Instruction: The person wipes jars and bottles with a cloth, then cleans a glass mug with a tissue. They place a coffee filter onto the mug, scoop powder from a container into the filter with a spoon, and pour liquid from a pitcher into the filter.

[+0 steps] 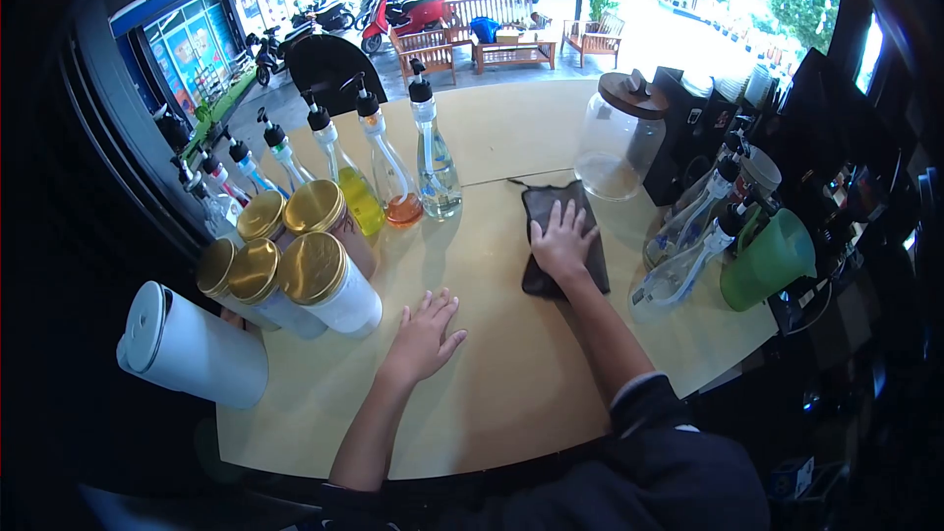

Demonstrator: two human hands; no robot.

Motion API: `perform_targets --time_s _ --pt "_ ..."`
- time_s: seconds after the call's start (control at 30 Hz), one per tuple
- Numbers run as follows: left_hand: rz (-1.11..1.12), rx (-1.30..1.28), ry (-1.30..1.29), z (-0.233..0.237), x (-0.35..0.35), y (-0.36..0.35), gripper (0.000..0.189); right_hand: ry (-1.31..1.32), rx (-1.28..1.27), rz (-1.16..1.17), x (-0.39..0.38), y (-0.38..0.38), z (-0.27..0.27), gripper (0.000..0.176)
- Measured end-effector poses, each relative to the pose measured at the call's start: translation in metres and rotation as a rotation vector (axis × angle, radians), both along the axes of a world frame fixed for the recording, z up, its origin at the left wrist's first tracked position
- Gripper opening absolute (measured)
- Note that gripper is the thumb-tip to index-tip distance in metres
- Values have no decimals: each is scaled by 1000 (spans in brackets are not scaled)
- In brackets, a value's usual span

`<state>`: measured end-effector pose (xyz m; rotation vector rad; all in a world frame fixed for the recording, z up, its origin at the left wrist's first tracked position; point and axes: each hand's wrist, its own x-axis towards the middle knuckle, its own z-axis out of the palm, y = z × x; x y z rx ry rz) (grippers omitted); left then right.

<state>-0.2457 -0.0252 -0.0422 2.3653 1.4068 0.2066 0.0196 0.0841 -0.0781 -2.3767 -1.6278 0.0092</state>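
At the center right of the frame, the person's right hand (563, 239) lies open, fingers spread, on a dark zippered pouch (552, 280), which rests flat on the pale wooden counter (492, 364). Left of it, near the center, the left hand (425, 339) lies open, palm down on the bare counter, near the gold-lidded canisters (320, 280) at center left; pump bottles (393, 182) stand behind them

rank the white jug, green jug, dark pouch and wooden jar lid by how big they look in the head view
1. White jug
2. Dark pouch and green jug: too close to rank
3. Wooden jar lid
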Motion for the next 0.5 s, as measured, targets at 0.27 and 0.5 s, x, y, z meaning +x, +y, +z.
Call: perform_targets --time_s 0.27,0.5 --pt "14 -10 53 1 2 1 57 -26 -136 189 13 52 20 63" --pt "-5 94 -37 -14 -8 -7 58 -75 19 920 -50 -15 7 53"
